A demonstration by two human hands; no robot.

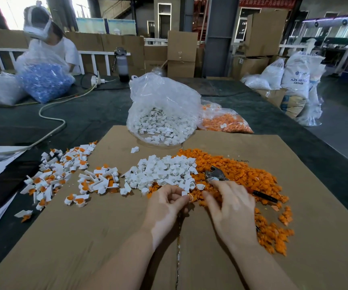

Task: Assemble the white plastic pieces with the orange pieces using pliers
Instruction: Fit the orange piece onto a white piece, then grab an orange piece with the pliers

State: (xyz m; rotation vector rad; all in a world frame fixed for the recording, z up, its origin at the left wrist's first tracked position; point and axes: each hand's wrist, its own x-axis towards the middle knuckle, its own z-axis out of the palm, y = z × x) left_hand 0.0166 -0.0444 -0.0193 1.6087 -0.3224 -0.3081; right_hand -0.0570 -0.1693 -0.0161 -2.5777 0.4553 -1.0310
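On the cardboard sheet (85,237) lies a heap of white plastic pieces (162,170), and a wide spread of orange pieces (242,174) lies to its right. My left hand (164,208) pinches one small white piece (184,193) at its fingertips, just in front of the white heap. My right hand (229,208) rests over the orange pieces with fingers curled; the pliers (215,174) stick out beyond it, metal jaws pointing left and a black handle (265,196) showing on the right. Assembled white-and-orange parts (64,174) lie scattered at the left.
A clear bag of white pieces (160,120) stands at the cardboard's far edge, with a bag of orange pieces (223,120) behind it to the right. A white cable (51,116) crosses the dark table. Another person (49,45) sits far left with a bag of blue parts (45,80).
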